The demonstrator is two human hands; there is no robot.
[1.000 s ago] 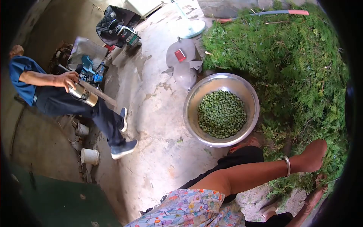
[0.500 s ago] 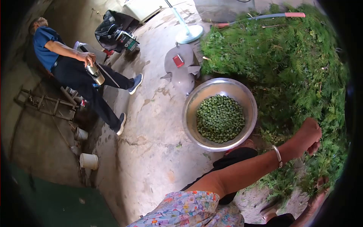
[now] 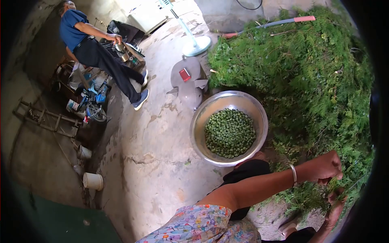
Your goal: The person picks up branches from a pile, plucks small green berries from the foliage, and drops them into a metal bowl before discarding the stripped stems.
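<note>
My left hand [image 3: 324,166], with a silver bangle on the wrist, is closed, its fingertips down at some green foliage; what they pinch is too small to tell. Just below it, my right hand [image 3: 334,208] has its fingers closed round a leafy evergreen branch [image 3: 338,185]. Both hands are at the near right edge of a big heap of evergreen branches [image 3: 308,81]. To the left of the heap stands a metal basin [image 3: 196,139], partly filled with small round green cones or berries [image 3: 230,131].
A grey animal-shaped stool [image 3: 188,87] with a red box [image 3: 184,74] on it stands beyond the basin. Behind are a fan base [image 3: 197,46] and long-handled loppers [image 3: 279,23]. At the left, another person [image 3: 95,50] carries a metal flask; a white bucket [image 3: 93,181] stands near the wall.
My left hand has come down toward my right hand, and the two are now close together at the foliage. The other person has walked further away toward the back.
</note>
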